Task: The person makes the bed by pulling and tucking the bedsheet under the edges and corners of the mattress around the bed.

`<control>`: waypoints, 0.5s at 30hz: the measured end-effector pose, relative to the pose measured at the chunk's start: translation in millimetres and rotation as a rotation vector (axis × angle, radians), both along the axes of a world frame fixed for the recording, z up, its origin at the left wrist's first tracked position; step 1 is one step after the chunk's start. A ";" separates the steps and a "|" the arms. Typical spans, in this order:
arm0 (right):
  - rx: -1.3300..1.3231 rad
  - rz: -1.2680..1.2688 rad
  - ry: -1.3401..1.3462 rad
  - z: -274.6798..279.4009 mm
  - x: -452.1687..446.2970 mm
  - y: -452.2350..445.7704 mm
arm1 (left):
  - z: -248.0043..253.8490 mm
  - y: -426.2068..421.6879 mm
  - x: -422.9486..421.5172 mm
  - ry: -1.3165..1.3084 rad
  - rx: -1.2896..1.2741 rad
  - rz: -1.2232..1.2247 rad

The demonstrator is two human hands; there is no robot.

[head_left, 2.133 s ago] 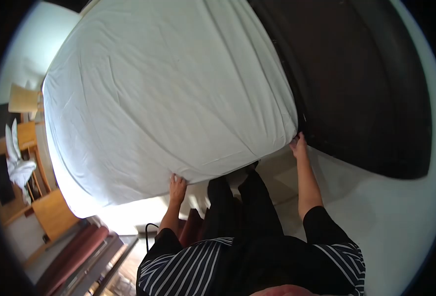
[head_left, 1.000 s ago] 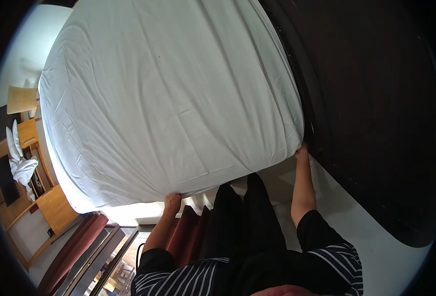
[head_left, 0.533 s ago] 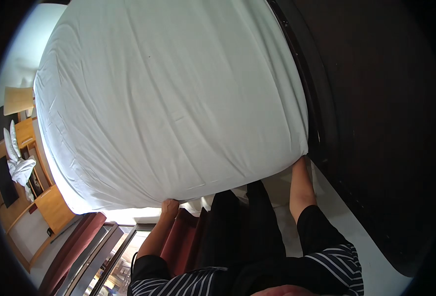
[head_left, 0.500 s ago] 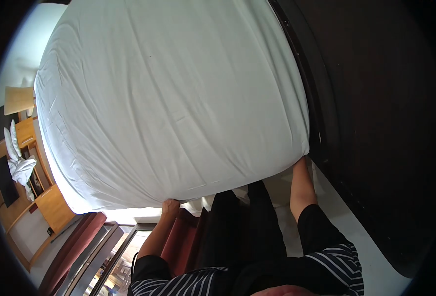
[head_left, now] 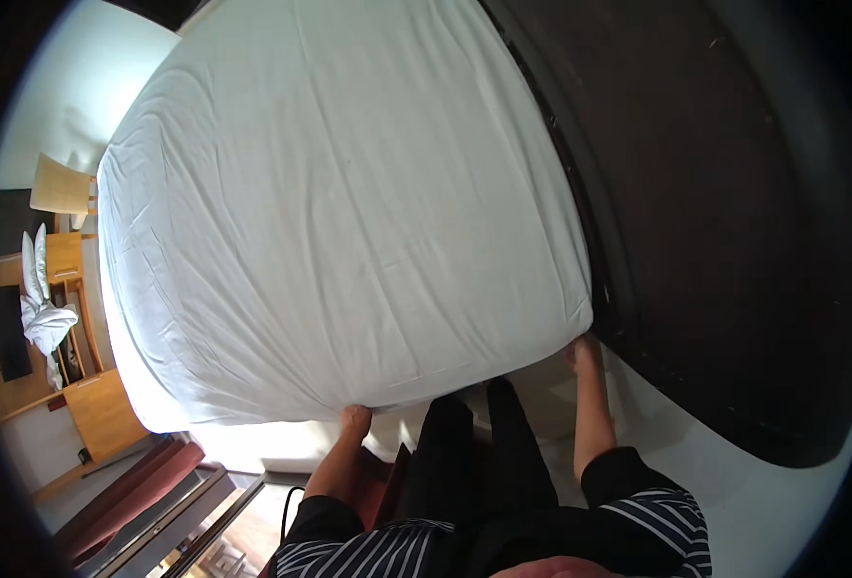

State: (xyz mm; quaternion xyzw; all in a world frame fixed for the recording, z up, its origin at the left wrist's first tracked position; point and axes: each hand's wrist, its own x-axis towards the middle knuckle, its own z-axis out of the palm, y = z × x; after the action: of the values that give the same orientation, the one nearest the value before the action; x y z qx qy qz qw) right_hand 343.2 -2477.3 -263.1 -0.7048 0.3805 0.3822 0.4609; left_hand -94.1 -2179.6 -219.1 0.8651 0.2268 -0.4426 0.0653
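Observation:
A white fitted sheet point(head_left: 349, 212) is stretched over the mattress, with creases running down to its near edge. My left hand point(head_left: 355, 421) is closed on that edge, left of my legs, and the cloth gathers toward it. At the near right corner, beside the headboard, my right hand point(head_left: 582, 353) is closed at the sheet's hem. Some of its fingers are hidden under the corner.
A dark headboard point(head_left: 724, 222) stands along the bed's right side. At left are a lamp point(head_left: 63, 185), a wooden desk point(head_left: 105, 412) and white bedding point(head_left: 47, 326). A red curtain point(head_left: 142, 496) hangs beside a window at lower left.
The view has shifted, so the headboard fills more of the right side. My right hand has come partly out from under the corner. My left hand stays at the near edge.

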 end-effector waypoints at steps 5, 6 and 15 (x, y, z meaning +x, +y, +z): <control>-0.245 0.572 -0.865 101.2 -51.9 44.6 | 1.7 4.0 0.7 -0.036 0.000 0.019; -0.191 0.710 -1.035 112.5 -56.3 61.0 | 0.0 3.5 0.4 -0.036 0.002 0.027; -0.500 1.177 -1.178 102.9 28.8 145.8 | 2.8 5.8 -14.4 -0.039 -0.055 0.002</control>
State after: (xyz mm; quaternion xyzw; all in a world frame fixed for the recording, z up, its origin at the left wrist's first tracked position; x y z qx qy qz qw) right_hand 371.9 -2331.5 -160.1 -0.9507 -0.2736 0.0366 0.1416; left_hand -108.5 -2173.8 -216.4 0.8712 0.2141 -0.4317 0.0942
